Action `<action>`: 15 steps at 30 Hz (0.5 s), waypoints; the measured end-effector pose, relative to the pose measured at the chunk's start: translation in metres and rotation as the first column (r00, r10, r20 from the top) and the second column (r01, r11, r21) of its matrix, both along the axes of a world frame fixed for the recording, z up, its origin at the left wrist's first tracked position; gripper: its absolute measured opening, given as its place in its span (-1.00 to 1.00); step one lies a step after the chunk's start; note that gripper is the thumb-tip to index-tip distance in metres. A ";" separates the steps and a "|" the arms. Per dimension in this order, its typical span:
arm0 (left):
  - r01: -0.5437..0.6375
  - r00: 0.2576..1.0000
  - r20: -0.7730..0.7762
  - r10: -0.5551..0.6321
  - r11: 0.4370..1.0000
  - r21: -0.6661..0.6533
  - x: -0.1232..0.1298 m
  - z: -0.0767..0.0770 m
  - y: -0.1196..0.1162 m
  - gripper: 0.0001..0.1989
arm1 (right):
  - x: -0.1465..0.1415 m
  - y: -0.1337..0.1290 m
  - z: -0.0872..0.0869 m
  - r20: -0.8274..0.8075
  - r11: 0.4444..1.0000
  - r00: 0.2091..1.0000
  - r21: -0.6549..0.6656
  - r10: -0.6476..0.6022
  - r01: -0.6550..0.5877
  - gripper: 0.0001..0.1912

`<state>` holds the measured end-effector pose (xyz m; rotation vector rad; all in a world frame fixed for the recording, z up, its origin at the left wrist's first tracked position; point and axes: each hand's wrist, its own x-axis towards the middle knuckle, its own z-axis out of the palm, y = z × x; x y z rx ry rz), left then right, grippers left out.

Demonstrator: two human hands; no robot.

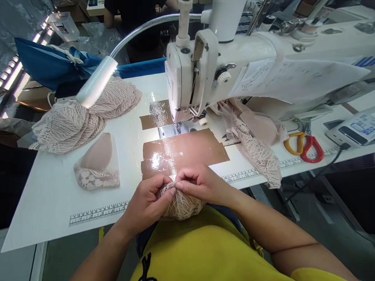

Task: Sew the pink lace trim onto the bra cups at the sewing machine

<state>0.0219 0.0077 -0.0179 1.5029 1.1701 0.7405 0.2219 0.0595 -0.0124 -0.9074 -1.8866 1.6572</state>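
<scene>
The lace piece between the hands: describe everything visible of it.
The lace piece is pale beige openwork with a branching, vein-like pattern. It looks soft and thin, its lower part bulging round and its upper edge bunched. The left hand and right hand pinch that edge between thumbs and fingers. It is at the near edge of the white table, by the yellow shirt; its underside is hidden.

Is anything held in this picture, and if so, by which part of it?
A beige lace piece is held: left grip and right grip pinch it close together at its upper edge as pictured.
</scene>
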 end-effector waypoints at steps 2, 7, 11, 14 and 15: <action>0.027 0.997 0.080 -0.022 0.997 -0.068 -0.002 0.000 0.002 -0.76 | -0.001 0.000 0.000 -0.010 0.999 1.000 -0.030 0.015 -0.015 -0.83; -0.009 0.996 0.092 0.022 0.991 -0.136 -0.024 0.004 0.007 -0.78 | 0.004 0.004 -0.003 -0.183 0.952 0.983 -0.302 -0.006 -0.051 -0.81; -0.152 0.988 0.027 0.150 0.986 0.075 -0.031 0.011 0.011 -0.79 | 0.006 0.004 -0.002 -0.208 0.928 0.976 -0.371 -0.060 -0.022 -0.80; 0.047 0.996 0.070 -0.052 0.996 0.071 -0.020 0.014 0.013 -0.60 | 0.005 0.003 0.002 -0.175 0.954 0.984 -0.299 -0.044 -0.011 -0.79; 0.098 0.992 0.075 -0.101 0.994 0.038 -0.015 0.014 0.013 -0.64 | 0.004 0.003 0.003 -0.165 0.963 0.986 -0.269 -0.035 -0.011 -0.79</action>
